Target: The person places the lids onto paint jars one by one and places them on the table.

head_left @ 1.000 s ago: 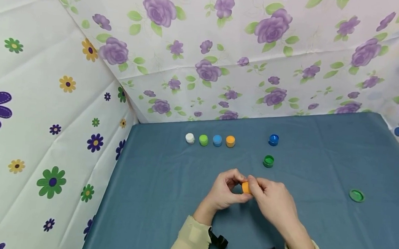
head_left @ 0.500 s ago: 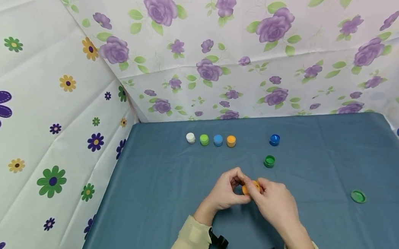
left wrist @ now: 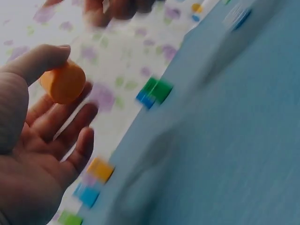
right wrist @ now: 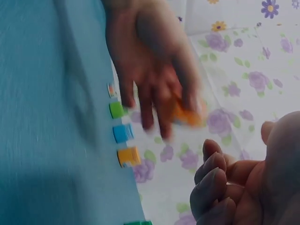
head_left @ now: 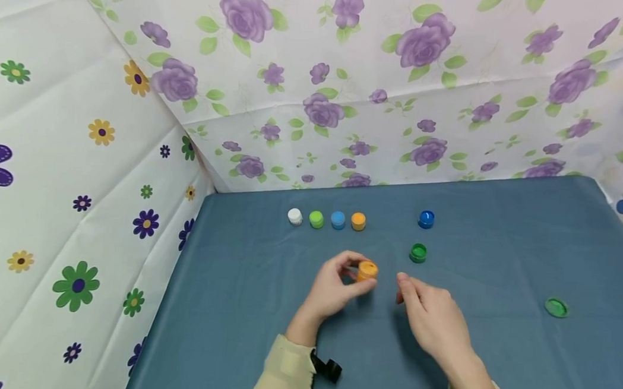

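Note:
My left hand (head_left: 332,288) pinches a small orange paint pot (head_left: 367,271) between thumb and fingers, raised above the table. In the left wrist view the pot (left wrist: 65,83) sits under the thumb, with the other fingers spread below. A dark mark shows on its top; whether a lid is on, I cannot tell. To the right, my right hand (head_left: 435,315) hovers apart from the pot. Its fingers are loosely curled in the right wrist view, and nothing shows in them. Past the hands stands an uncapped green pot (head_left: 418,253), with a blue pot (head_left: 426,219) behind it.
A row of small pots stands at the back: white (head_left: 295,217), light green (head_left: 316,220), blue (head_left: 338,220) and orange (head_left: 358,222). A green lid (head_left: 556,307) lies at the right on the blue tablecloth (head_left: 240,309). Flowered sheets (head_left: 278,32) border the back and left.
My right hand has come off the orange pot, leaving a gap between the hands. My left hand has carried the pot a little left and away from me.

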Demonstrator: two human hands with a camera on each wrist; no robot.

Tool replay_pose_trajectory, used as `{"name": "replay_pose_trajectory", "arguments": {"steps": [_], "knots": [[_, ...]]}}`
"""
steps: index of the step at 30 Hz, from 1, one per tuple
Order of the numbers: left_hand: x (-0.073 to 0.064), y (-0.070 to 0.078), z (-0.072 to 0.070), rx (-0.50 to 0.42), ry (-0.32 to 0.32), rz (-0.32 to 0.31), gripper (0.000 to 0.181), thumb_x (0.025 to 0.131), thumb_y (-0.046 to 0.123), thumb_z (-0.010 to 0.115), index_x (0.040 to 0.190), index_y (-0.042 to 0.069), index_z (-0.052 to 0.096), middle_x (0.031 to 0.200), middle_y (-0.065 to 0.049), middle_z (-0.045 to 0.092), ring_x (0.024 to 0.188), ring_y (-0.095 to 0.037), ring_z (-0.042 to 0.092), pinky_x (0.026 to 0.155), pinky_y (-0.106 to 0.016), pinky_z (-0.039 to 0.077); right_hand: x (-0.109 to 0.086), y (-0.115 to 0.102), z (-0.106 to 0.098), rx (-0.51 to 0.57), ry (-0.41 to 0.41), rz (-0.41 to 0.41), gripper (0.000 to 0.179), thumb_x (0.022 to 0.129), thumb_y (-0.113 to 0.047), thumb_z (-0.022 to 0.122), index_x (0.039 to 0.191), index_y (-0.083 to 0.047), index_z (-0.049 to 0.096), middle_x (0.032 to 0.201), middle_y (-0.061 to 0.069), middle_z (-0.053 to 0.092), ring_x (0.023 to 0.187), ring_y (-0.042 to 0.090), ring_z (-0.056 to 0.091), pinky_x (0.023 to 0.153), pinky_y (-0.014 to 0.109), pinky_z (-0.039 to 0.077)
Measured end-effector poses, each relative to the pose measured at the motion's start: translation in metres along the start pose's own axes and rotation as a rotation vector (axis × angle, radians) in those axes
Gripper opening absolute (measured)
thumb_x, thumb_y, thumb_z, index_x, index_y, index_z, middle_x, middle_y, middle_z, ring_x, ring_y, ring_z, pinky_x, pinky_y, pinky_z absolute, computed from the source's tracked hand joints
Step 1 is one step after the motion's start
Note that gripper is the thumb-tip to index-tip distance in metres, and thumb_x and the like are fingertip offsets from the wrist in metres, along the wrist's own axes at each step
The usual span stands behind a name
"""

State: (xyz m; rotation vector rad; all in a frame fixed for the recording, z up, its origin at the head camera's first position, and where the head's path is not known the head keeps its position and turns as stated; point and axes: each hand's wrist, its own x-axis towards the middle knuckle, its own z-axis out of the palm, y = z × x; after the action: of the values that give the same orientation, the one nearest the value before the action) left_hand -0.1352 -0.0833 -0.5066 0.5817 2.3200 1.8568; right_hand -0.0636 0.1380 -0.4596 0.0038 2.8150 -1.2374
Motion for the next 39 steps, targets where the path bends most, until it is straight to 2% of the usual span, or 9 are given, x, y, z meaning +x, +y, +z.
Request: {"name": "replay_pose_trajectory", "arguments": {"steps": [4, 6, 10, 14, 17, 21, 28, 34, 39], "knots": [[-0.001, -0.009, -0.038, 0.030, 0.208, -0.126, 0.037, 0.089, 0.016, 0.090, 0.123, 0.009, 0.078, 0.113, -0.006, 0.072, 0.093, -0.021, 0.062, 0.077, -0.030, 0.052, -0.003, 0.007, -0.006, 0.012, 0.035, 0.005, 0.065, 0.116, -0.058, 0.027, 0.092, -0.017, 0.071, 0.067, 0.001, 0.053, 0.054, 0.022, 0.047, 0.052, 0.036, 0.039], [-0.001, -0.014, -0.057, 0.049, 0.306, -0.191, 0.036, 0.089, 0.019, 0.091, 0.122, 0.010, 0.079, 0.111, -0.005, 0.071, 0.092, -0.021, 0.061, 0.074, -0.029, 0.050, -0.005, 0.012, -0.008, 0.014, 0.041, 0.018, 0.066, 0.115, -0.059, 0.025, 0.094, -0.017, 0.071, 0.070, 0.001, 0.056, 0.056, 0.021, 0.048, 0.054, 0.035, 0.040], [0.004, -0.026, -0.084, 0.128, 0.459, -0.261, 0.035, 0.089, 0.023, 0.091, 0.121, 0.013, 0.080, 0.109, -0.006, 0.071, 0.097, -0.023, 0.063, 0.080, -0.035, 0.053, -0.007, 0.019, -0.011, 0.015, 0.045, 0.043, 0.067, 0.115, -0.060, 0.024, 0.096, -0.016, 0.071, 0.074, 0.003, 0.060, 0.058, 0.021, 0.050, 0.056, 0.035, 0.041], [0.006, -0.040, -0.098, 0.203, 0.551, -0.314, 0.037, 0.091, 0.019, 0.089, 0.126, 0.012, 0.079, 0.112, -0.009, 0.072, 0.102, -0.026, 0.064, 0.089, -0.043, 0.054, -0.011, 0.023, -0.012, 0.022, 0.024, 0.058, 0.069, 0.115, -0.061, 0.022, 0.097, -0.016, 0.071, 0.075, 0.004, 0.061, 0.058, 0.021, 0.051, 0.057, 0.035, 0.042], [0.006, -0.051, -0.102, 0.235, 0.600, -0.364, 0.038, 0.092, 0.014, 0.088, 0.128, 0.009, 0.077, 0.116, -0.011, 0.071, 0.105, -0.027, 0.065, 0.092, -0.046, 0.054, -0.013, 0.024, -0.012, 0.029, 0.022, 0.053, 0.068, 0.115, -0.060, 0.023, 0.096, -0.016, 0.071, 0.073, 0.003, 0.060, 0.057, 0.021, 0.051, 0.056, 0.035, 0.042], [0.008, -0.056, -0.104, 0.249, 0.649, -0.409, 0.039, 0.090, 0.009, 0.089, 0.127, 0.007, 0.075, 0.115, -0.012, 0.071, 0.105, -0.028, 0.066, 0.091, -0.046, 0.056, -0.012, 0.025, -0.012, 0.026, 0.036, 0.030, 0.068, 0.115, -0.060, 0.024, 0.094, -0.016, 0.071, 0.071, 0.002, 0.058, 0.056, 0.020, 0.051, 0.056, 0.034, 0.043], [0.022, -0.057, -0.103, 0.234, 0.687, -0.402, 0.042, 0.091, 0.009, 0.088, 0.131, 0.009, 0.076, 0.117, -0.012, 0.072, 0.096, -0.025, 0.066, 0.086, -0.044, 0.056, -0.012, 0.027, -0.017, 0.014, 0.031, 0.039, 0.068, 0.114, -0.062, 0.024, 0.096, -0.016, 0.071, 0.071, 0.002, 0.058, 0.058, 0.020, 0.052, 0.057, 0.035, 0.044], [0.022, -0.056, -0.104, 0.230, 0.715, -0.418, 0.042, 0.094, 0.013, 0.087, 0.134, 0.009, 0.076, 0.118, -0.012, 0.072, 0.095, -0.024, 0.064, 0.081, -0.037, 0.054, -0.012, 0.026, -0.020, 0.012, 0.030, 0.039, 0.066, 0.115, -0.061, 0.027, 0.097, -0.016, 0.071, 0.074, 0.002, 0.060, 0.060, 0.020, 0.053, 0.058, 0.035, 0.044], [0.026, -0.055, -0.103, 0.257, 0.732, -0.409, 0.040, 0.095, 0.018, 0.085, 0.132, 0.007, 0.075, 0.115, -0.012, 0.072, 0.095, -0.024, 0.065, 0.080, -0.037, 0.054, -0.011, 0.028, -0.023, 0.018, 0.050, 0.036, 0.064, 0.116, -0.058, 0.029, 0.098, -0.015, 0.072, 0.075, 0.003, 0.061, 0.061, 0.019, 0.054, 0.059, 0.035, 0.045]]}}
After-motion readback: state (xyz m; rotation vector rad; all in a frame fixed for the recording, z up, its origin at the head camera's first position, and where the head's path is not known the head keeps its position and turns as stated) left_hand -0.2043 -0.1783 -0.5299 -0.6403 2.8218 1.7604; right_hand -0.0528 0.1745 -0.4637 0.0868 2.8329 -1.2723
